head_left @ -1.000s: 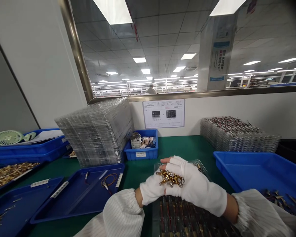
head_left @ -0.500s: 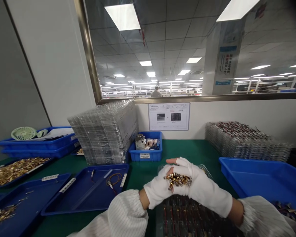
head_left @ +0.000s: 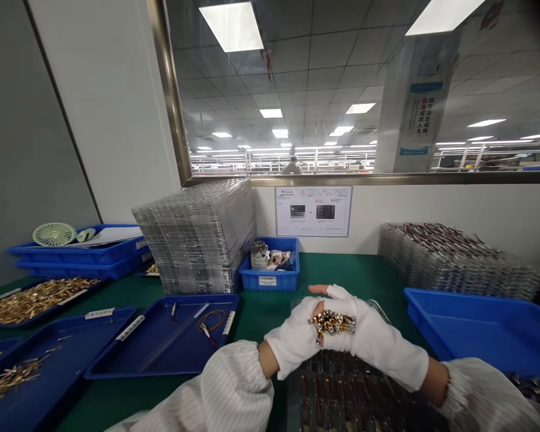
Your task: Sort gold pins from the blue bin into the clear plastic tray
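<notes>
My left hand (head_left: 296, 330) and my right hand (head_left: 364, 327), in white fingerless gloves, meet over the bench, closed around a bunch of small gold-and-silver metal pins (head_left: 332, 323). The pins' rounded silver ends stick out towards me, between the two palms. Most of the fingertips are hidden behind the gloves. Below the hands lies a clear plastic tray (head_left: 337, 390) with rows of dark parts and thin red wires, partly covered by my right forearm.
Blue trays (head_left: 162, 348) with gold parts stand at the left. A tall stack of clear trays (head_left: 198, 240) and a small blue bin (head_left: 270, 279) are at the back. Filled clear trays (head_left: 454, 264) and a large blue tray (head_left: 481, 324) stand at the right.
The whole view has shifted slightly, so things appear a little further right. Both hands stay together around the pins, whose bunch is turned a little differently.
</notes>
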